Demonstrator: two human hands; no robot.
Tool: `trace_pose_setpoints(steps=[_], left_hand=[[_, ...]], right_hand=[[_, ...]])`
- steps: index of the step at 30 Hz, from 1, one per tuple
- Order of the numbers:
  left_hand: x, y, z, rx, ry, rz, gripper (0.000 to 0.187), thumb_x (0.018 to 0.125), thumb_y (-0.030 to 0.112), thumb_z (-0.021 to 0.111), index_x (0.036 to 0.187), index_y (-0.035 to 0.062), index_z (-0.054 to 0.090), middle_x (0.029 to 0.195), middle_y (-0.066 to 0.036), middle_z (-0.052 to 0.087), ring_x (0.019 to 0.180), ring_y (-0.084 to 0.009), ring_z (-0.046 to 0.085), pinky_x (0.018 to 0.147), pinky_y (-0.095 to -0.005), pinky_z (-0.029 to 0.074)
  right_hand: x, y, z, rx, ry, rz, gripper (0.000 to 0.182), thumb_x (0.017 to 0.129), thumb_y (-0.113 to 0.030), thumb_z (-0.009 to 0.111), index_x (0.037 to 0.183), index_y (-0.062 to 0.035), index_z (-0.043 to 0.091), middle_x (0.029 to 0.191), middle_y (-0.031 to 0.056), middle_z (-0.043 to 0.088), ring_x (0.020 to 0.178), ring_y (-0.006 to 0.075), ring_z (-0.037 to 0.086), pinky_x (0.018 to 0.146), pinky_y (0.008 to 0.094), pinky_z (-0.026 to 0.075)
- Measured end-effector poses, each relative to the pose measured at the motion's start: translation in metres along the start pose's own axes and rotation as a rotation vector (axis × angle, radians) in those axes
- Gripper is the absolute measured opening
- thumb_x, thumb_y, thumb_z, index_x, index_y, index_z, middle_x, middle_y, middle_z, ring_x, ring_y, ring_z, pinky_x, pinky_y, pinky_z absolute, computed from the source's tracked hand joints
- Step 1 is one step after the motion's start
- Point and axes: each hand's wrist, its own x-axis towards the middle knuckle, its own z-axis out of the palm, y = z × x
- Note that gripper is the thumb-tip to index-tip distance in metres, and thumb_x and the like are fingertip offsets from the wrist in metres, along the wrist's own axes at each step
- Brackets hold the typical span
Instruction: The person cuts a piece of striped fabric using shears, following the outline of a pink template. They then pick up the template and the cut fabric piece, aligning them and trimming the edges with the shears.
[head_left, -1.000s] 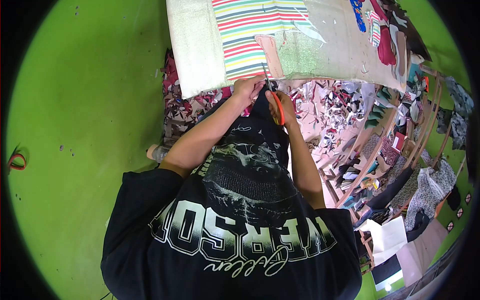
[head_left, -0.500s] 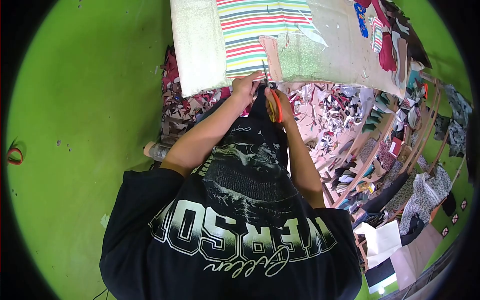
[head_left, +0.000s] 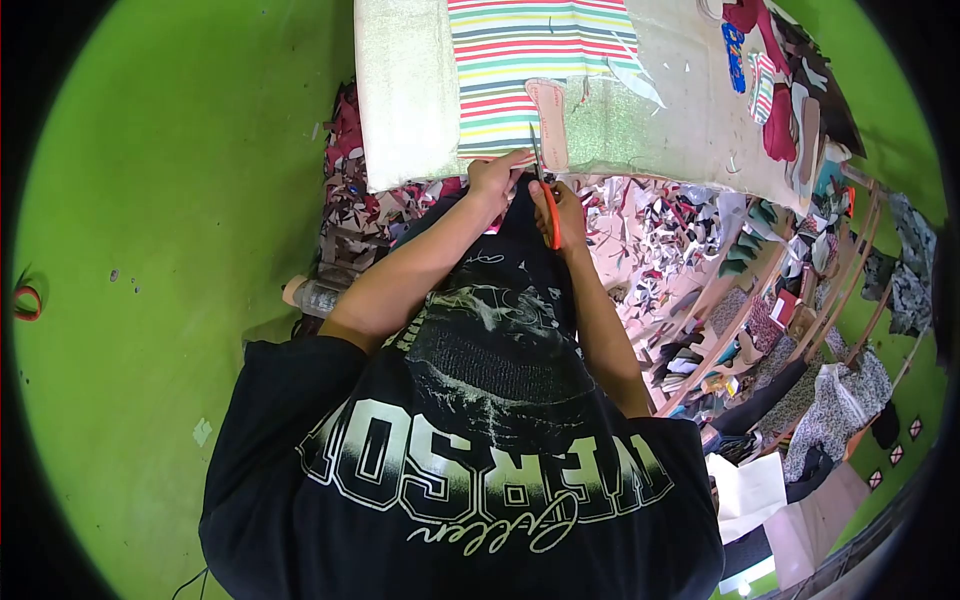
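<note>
Striped fabric [head_left: 500,95] lies on the pale table [head_left: 410,120], its near end at the table's front edge. My left hand [head_left: 494,178] pinches the fabric's near edge. In my right hand [head_left: 565,215] are scissors with orange handles [head_left: 552,218]. Their blades point away from me over the fabric's right side and look nearly closed. A tan sole-shaped piece [head_left: 549,125] with red writing lies just right of the blades.
Small cut pieces, including a blue one [head_left: 735,58] and a striped one [head_left: 761,88], lie at the table's right. Scraps [head_left: 640,225] cover the floor beyond its front edge. A wooden rack [head_left: 730,330] with fabrics stands at right.
The view has shifted slightly, so the table appears a little further right and lower. The scissors have closed somewhat and their handles stand closer together. Both hands keep their hold.
</note>
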Motion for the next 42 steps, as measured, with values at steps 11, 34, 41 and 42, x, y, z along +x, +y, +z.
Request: trace_pose_setpoints(steps=[11, 34, 41, 42], left_hand=[[0.001, -0.005, -0.001, -0.121, -0.063, 0.062, 0.018, 0.083, 0.001, 0.076, 0.098, 0.0010, 0.065, 0.097, -0.010, 0.069, 0.088, -0.0174, 0.068, 0.074, -0.0253, 0.057], [0.004, -0.005, 0.004, -0.075, 0.026, 0.159, 0.016, 0.082, 0.008, 0.080, 0.087, 0.0011, 0.066, 0.079, -0.008, 0.068, 0.055, -0.0106, 0.055, 0.047, -0.0265, 0.038], [-0.005, 0.000, 0.005, -0.116, -0.011, 0.178, 0.012, 0.083, 0.005, 0.077, 0.087, 0.0002, 0.068, 0.082, -0.007, 0.068, 0.061, -0.0110, 0.060, 0.049, -0.0257, 0.040], [-0.006, 0.001, 0.005, -0.117, -0.011, 0.177, 0.012, 0.083, 0.005, 0.077, 0.087, 0.0002, 0.068, 0.082, -0.007, 0.068, 0.061, -0.0110, 0.060, 0.049, -0.0257, 0.040]], right_hand=[[-0.002, -0.007, 0.009, 0.051, 0.038, -0.082, 0.053, 0.088, -0.054, 0.070, 0.092, -0.0048, 0.052, 0.058, 0.0025, 0.053, 0.044, 0.0108, 0.050, 0.041, 0.0244, 0.039], [0.013, -0.026, 0.009, 0.041, 0.088, -0.114, 0.059, 0.080, -0.054, 0.078, 0.088, -0.0015, 0.052, 0.058, 0.0053, 0.056, 0.043, 0.0127, 0.054, 0.039, 0.0259, 0.042], [0.031, -0.030, -0.003, -0.040, 0.021, -0.119, 0.063, 0.081, -0.059, 0.075, 0.091, -0.0013, 0.053, 0.060, 0.0051, 0.055, 0.045, 0.0123, 0.055, 0.040, 0.0262, 0.043], [0.034, -0.033, -0.004, -0.028, 0.005, -0.109, 0.064, 0.081, -0.060, 0.074, 0.091, -0.0012, 0.053, 0.061, 0.0054, 0.055, 0.046, 0.0125, 0.055, 0.040, 0.0264, 0.044]])
